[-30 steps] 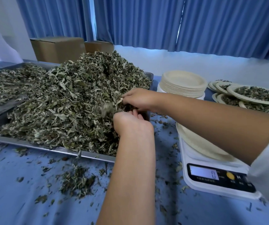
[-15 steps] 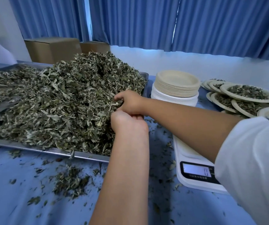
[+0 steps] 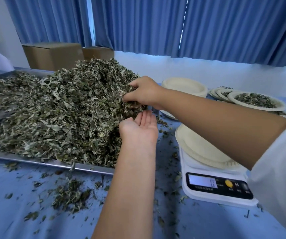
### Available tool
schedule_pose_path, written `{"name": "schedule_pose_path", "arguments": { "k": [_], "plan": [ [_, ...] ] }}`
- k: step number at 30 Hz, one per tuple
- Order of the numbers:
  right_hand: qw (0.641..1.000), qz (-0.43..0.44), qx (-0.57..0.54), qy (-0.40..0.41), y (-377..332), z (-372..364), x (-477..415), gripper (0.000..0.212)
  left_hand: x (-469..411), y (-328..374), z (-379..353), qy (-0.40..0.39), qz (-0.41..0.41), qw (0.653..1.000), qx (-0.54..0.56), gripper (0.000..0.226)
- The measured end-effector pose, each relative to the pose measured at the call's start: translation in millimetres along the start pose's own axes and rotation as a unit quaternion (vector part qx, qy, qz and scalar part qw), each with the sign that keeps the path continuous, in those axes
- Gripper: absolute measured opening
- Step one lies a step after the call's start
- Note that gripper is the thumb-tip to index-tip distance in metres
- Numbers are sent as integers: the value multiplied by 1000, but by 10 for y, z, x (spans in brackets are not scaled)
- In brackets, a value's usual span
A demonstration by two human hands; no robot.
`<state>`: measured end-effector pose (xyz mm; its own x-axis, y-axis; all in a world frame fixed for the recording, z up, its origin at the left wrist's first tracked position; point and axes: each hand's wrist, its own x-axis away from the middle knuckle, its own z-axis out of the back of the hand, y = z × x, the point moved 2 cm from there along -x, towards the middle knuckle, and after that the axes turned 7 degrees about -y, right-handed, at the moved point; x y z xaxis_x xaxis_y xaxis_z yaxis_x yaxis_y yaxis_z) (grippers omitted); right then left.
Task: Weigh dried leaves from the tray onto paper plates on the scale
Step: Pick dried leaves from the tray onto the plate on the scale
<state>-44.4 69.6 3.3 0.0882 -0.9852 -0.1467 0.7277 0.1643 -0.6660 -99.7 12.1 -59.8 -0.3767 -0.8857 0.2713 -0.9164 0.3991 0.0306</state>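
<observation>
Handful raised off heap at right end of tray [image 3: 35, 161].
Noted: right hand [image 3: 144, 91] has fingers curled round a clump [image 3: 131, 106] of dried leaves [image 3: 61, 109], just above the pile. The left hand [image 3: 141, 125], knuckles-up in the leaves a second ago, now lies palm up beneath, fingers loose. The paper plate [image 3: 201, 149] on the scale [image 3: 216, 187] is bare and the display reads 0; transfer likely next.

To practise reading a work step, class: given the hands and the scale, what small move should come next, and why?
Probably carry the handful across to the paper plate on the scale. The right hand grips dried leaves at the pile's edge, the left hand lies palm up beneath, the plate is empty and the display reads 0.
</observation>
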Motion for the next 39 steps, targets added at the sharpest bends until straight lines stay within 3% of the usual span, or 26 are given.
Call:
{"name": "schedule_pose_path", "arguments": {
  "k": [9,13,16,22,32,39],
  "plan": [
    [961,-35,-263,-73,-24,87,335,25,175,-29,-99,-39,-5,998,40,46],
    [947,-56,-306,-76,86,214,539,27,220,-145,-124,-52,6,998,19,38],
    [937,-61,-337,-71,185,349,717,11,220,-235,-118,-53,7,998,-20,35],
    [913,-60,-402,-41,397,610,1069,11,219,-403,-106,-62,1,994,-86,30],
    [921,-113,-373,19,919,913,1554,11,285,-782,-127,-97,59,960,-256,43],
    [968,-160,-194,-20,1007,1068,1703,22,341,-881,-114,-118,40,873,-472,47]
  ]
}}
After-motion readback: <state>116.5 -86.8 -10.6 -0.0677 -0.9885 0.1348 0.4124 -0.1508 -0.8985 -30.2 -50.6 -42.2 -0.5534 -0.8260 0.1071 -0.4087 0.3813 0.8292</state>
